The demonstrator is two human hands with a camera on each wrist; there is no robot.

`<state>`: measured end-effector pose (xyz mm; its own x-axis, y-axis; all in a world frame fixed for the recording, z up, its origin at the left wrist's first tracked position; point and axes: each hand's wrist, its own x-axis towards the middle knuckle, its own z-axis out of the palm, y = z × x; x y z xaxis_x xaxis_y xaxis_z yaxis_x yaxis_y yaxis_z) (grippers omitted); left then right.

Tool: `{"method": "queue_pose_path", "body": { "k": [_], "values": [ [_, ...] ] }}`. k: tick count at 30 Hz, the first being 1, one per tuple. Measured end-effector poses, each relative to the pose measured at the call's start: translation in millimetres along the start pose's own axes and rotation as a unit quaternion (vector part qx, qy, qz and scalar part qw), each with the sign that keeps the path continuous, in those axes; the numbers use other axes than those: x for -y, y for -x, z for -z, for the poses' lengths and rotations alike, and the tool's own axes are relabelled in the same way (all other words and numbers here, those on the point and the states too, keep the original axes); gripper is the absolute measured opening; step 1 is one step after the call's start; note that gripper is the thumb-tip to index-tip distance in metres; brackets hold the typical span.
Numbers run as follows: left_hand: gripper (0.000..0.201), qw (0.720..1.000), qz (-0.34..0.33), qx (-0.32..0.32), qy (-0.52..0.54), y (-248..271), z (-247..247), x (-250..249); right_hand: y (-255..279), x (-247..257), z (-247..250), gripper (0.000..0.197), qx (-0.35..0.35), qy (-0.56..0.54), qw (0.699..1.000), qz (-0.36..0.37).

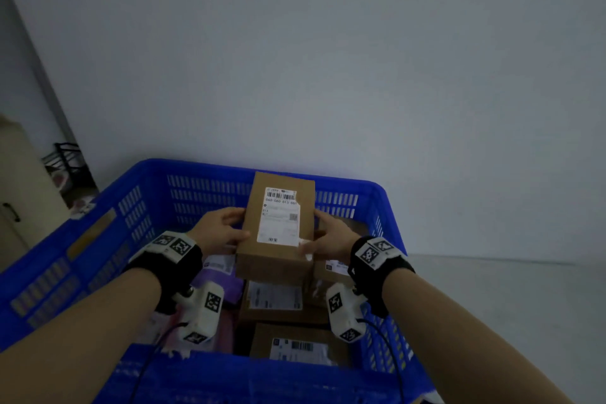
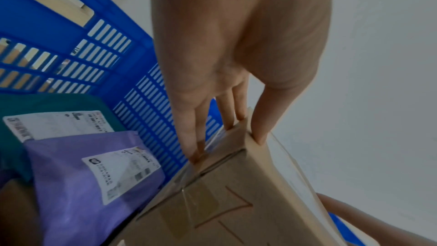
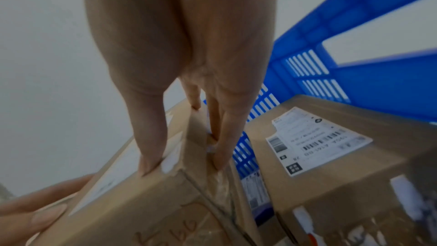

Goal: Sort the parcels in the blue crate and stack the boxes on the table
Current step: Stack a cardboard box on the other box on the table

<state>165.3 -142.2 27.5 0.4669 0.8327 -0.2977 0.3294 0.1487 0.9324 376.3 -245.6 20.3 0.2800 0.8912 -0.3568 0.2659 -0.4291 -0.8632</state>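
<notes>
A: What's biggest here?

B: The blue crate [image 1: 108, 207], with slotted walls. Inside it lie brown boxes with labels, one [image 3: 331, 156] by the crate's right wall, plus a purple bag [image 2: 78, 184] and a green bag [image 2: 47, 104] toward its left wall.

A: And the held box?

B: The box [image 1: 278, 223] sits above the crate's middle, label up. The left hand [image 1: 219, 228] grips its left side, thumb on top, fingers underneath. The right hand [image 1: 331, 236] grips the right side likewise.

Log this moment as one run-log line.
step: lifting box | left hand: grips box | right hand: grips box | place: above crate
</notes>
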Motion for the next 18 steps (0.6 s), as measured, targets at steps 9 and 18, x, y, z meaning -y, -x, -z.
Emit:
{"method": "queue_pose_path", "body": {
  "k": [9,18],
  "values": [
    [0.066,0.998,0.05,0.029,-0.012,-44,-8,41,-42,-15,-10,0.073,0.04,0.167,0.983,-0.063],
    [0.083,0.993,0.085,0.066,-0.042,-72,-23,60,-55,-28,-15,0.07,0.064,0.324,0.943,-0.05]
  ]
}}
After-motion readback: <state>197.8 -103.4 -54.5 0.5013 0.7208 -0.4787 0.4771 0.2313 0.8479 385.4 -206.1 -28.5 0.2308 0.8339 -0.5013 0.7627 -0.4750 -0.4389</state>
